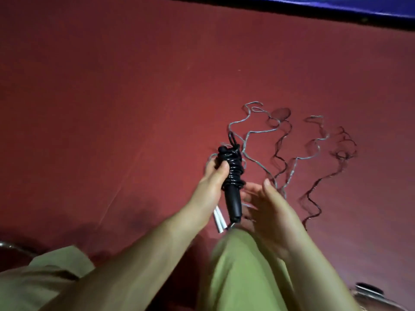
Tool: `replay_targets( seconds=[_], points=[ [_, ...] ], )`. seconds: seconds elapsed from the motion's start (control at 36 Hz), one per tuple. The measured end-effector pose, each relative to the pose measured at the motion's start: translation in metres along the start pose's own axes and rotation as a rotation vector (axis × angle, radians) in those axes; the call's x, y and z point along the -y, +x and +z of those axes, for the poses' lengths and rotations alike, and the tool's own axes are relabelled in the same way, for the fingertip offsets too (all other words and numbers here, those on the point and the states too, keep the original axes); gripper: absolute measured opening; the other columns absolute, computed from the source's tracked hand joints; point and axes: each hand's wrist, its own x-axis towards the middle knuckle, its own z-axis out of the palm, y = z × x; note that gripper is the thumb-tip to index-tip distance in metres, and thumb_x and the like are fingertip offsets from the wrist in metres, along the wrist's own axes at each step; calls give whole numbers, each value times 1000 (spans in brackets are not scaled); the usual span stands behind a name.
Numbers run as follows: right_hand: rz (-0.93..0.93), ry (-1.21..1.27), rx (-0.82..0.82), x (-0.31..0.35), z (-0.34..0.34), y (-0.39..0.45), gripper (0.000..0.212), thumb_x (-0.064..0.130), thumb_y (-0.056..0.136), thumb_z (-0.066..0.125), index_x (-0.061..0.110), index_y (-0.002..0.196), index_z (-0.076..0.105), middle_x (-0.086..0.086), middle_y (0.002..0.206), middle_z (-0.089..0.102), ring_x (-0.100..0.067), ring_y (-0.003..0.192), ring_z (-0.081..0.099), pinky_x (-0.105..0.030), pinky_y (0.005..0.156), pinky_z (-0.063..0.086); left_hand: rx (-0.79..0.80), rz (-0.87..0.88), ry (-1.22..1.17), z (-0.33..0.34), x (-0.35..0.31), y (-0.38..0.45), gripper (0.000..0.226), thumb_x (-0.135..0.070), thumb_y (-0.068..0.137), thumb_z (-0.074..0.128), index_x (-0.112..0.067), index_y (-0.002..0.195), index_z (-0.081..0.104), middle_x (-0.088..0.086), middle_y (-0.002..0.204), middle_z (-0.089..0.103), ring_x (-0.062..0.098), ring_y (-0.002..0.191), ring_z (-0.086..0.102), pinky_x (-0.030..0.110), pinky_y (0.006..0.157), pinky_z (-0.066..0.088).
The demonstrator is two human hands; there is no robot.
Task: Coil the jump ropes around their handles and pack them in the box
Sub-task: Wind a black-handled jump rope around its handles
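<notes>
the red mat (112, 86) carries everything, its far edge meeting a blue border (314, 3). loose ropes, grey (258, 131) and dark (314, 189), sprawl right of the mat's middle, likely laid out so each can be taken in turn. the left hand (208, 185) grips the black jump rope (232, 173), thumb pressed over the coils, probably so the winding cannot spring loose. the right hand (267, 207) hovers just beside it, fingers spread and holding nothing. white handles (219, 222) peek out below the left wrist. no box is in view.
</notes>
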Motion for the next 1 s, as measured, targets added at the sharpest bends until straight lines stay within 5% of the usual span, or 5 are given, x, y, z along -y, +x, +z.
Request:
replay_targets(
  seconds=[0.14,0.25,0.5,0.89,1.0],
  points=[
    [-160,-56,-193,0,-73,-38,58,45,75,77,14,118,56,-11,95,68,-24,83,64,-39,74,47,335,-69,173,100,21,-10,34,-35,101,41,-32,135,37,-19,122,51,-22,99,47,-2,80,38],
    [-170,76,-350,-13,-138,-71,46,31,81,72,12,121,57,-11,94,68,-24,78,61,-35,66,44,487,-177,363,168,48,-16,74,-70,80,42,-34,145,35,-11,150,37,3,138,32,33,119,20],
    [-65,304,-836,-95,-292,-115,27,20,96,55,4,117,54,-14,83,56,-22,65,52,-28,52,41,803,-407,667,277,147,-48,74,-68,87,41,-30,149,31,-10,153,32,9,141,27,27,112,18],
    [270,618,-1070,-189,-462,-64,27,31,96,55,8,105,63,-10,83,64,-23,64,59,-29,55,44,756,-568,846,312,243,-39,50,-50,96,43,-29,141,41,-11,130,45,11,127,41,27,105,30],
    [258,537,-1199,-206,-485,-48,34,24,94,61,1,120,57,-20,106,65,-34,87,65,-38,67,54,694,-591,887,303,260,-31,27,-63,84,50,-43,104,53,-6,124,57,13,122,49,31,106,33]
  ],
)
